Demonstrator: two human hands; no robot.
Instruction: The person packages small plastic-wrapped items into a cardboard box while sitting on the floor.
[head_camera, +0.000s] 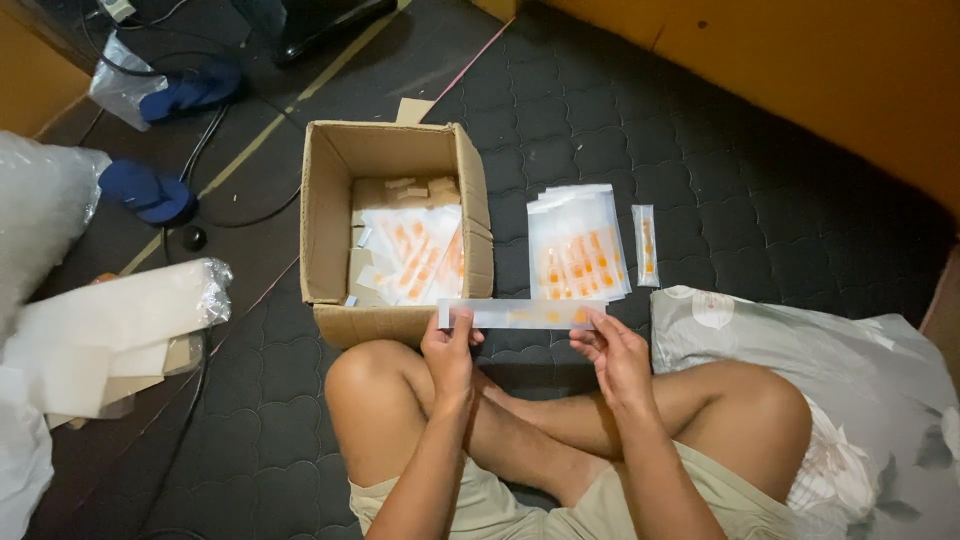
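You sit cross-legged on the dark quilted mat (560, 110), knees bare. Both hands are up in front of you, just on your side of the cardboard box (395, 235).

Left hand (449, 352): grip pinched on the left end of a long clear plastic strip packet (520, 314), thumb on top. Right hand (618, 358): fingers closed on the strip's right end from below. The strip is held level between the two hands, off the mat, its left end over the box's near wall, a faint orange patch showing toward its right end.

Inside the open box: more clear packets with orange pieces (418, 255), lying loose and slanted. Right of the box, flat on the mat: a stack of clear packets with orange dots (577, 243). Just right of that stack, well away from the box, lies one small narrow packet (645, 245).

Left of the box: a wrapped white bundle (110, 325) and two blue slippers (150, 190). Right of your knees: a grey patterned pillow (820, 350).
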